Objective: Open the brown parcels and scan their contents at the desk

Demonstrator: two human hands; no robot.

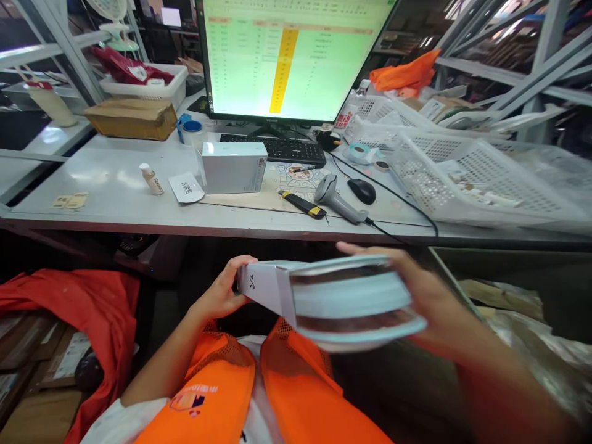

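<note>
Between the two hands, above the lap: a pale box, with a layered light-blue part at its right end; this is the thing being handled, and it touches nothing else that I can see.
Long axis of the box: it goes from left to right across the body, with the right end somewhat lower in the view; so it lies roughly along the front edge of the desk, on the person's side of this edge.
Left hand: it grasps the plain end, where a small handwritten mark is visible, with fingers at the upper corner and thumb lower.
Right hand: it is at the light-blue end, thumb raised over the upper side; because of blur, I cannot tell whether it grips this part or only touches it.
Nearer hand: for the marked end it is the left one, for the light-blue end the right one; therefore the hands face each other along the length of the box.
Inside the light-blue end: dark brown bands appear between the pale layers, but what they are is not clear.
On the desk beyond: a white box stands to the left, while a cutter and a grey scanner lie near the front edge.
Under the box: an orange vest on the person.
</note>
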